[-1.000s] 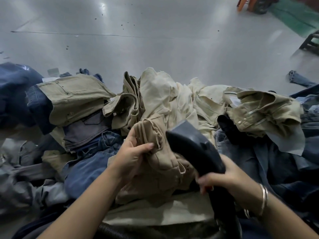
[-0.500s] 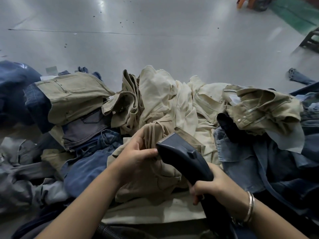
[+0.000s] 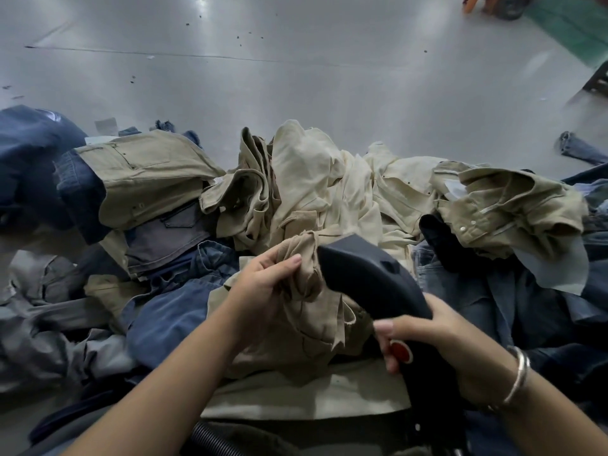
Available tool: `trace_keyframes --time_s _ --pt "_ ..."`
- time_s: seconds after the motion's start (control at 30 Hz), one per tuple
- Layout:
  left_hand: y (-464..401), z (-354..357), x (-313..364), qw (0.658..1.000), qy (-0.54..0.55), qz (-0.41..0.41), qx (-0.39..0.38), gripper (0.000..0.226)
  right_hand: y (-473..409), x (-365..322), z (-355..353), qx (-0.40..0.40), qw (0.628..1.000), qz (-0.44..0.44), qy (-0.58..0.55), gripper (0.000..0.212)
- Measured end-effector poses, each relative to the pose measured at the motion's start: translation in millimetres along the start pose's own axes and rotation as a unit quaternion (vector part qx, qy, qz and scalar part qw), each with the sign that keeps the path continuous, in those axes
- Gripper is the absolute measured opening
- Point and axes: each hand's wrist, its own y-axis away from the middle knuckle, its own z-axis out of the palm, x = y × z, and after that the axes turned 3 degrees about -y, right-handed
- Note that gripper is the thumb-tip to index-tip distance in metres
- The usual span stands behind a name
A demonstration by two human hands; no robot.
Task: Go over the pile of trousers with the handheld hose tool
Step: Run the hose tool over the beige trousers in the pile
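A heap of trousers (image 3: pixel 329 192) in khaki, cream and denim blue spreads across the floor in front of me. My left hand (image 3: pixel 263 284) grips a bunched fold of tan trousers (image 3: pixel 306 324) at the near middle of the heap. My right hand (image 3: pixel 427 337) holds the dark handheld hose tool (image 3: pixel 371 278) by its handle, beside a red button (image 3: pixel 400 352). The tool's head points up and left and touches the tan fabric right next to my left thumb. Its ribbed black hose (image 3: pixel 210 439) runs along the bottom edge.
Grey polished floor (image 3: pixel 296 77) lies beyond the heap. A loose denim piece (image 3: pixel 579 151) lies at the right. A green mat (image 3: pixel 572 24) and orange chair legs (image 3: pixel 470 3) sit at the far right top. A dark frame (image 3: pixel 598 80) stands at the right edge.
The tool head has slid left and slightly away from me along the tan trousers, closer to my left hand. My left hand keeps its grip on the same fold.
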Motion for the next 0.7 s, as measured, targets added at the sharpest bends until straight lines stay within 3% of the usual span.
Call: trace_keyframes --time_s 0.13,0.33,0.6,0.7 --pt "-2 3 -4 1.000 -0.019 0.016 0.015 0.030 1 9 14 -0.017 0.999 0.041 0.029 0.019" --pt "-3 3 -7 0.999 -0.025 0.019 -0.012 0.034 -6 8 15 0.017 0.999 0.033 -0.012 0.013" --pt "-6 5 -13 0.999 -0.023 0.002 -0.031 0.032 -15 -5 1 0.092 0.994 -0.003 -0.060 0.019" --pt "-7 0 -10 0.998 -0.066 0.013 -0.008 0.033 -8 -5 0 0.064 0.997 0.017 -0.032 0.020"
